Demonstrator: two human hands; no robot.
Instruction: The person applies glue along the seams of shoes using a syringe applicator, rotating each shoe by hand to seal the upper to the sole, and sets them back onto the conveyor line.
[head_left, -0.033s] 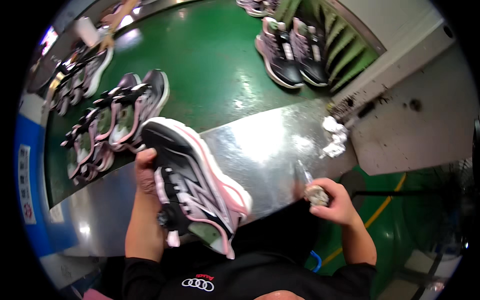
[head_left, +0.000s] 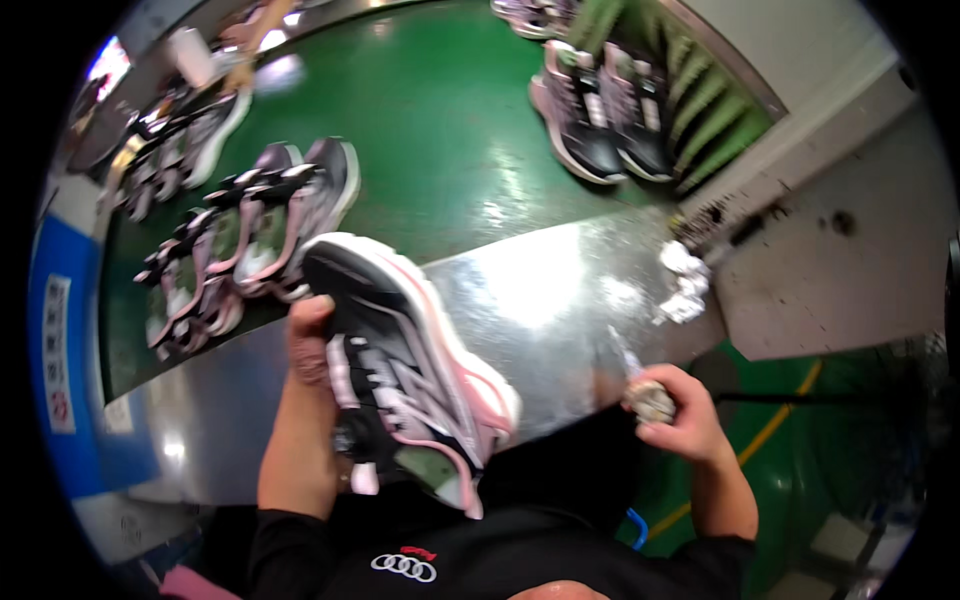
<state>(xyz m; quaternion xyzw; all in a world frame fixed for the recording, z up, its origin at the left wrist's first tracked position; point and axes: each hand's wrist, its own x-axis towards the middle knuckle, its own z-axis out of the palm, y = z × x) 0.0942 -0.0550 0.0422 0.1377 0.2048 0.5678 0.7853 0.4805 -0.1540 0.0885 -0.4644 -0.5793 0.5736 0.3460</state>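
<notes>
In my left hand (head_left: pixel 312 345) is a black, grey and pink sneaker (head_left: pixel 405 350), raised over the near edge of the metal strip. Its toe points up and left, and its white and pink sole edge faces right. My fingers are mostly hidden behind it; the thumb shows beside the toe part. My right hand (head_left: pixel 685 410), apart from the shoe, is closed round a rough off-white and brown lump (head_left: pixel 653 402). A thin pale piece (head_left: pixel 625 352) projects past these fingers; its kind is too blurred to make out.
Several like sneakers (head_left: pixel 255 235) stand in a row on the green surface (head_left: pixel 430 130) at left. A pair of sneakers (head_left: pixel 590 120) stands at the far right by green bristle-like strips (head_left: pixel 715 110). Crumpled white scraps (head_left: pixel 683 285) lie on the metal strip (head_left: pixel 540 290) against a grey panel (head_left: pixel 820 260).
The whole scene sits slightly farther right in the picture, as the view has shifted. Both hands keep hold of the same things.
</notes>
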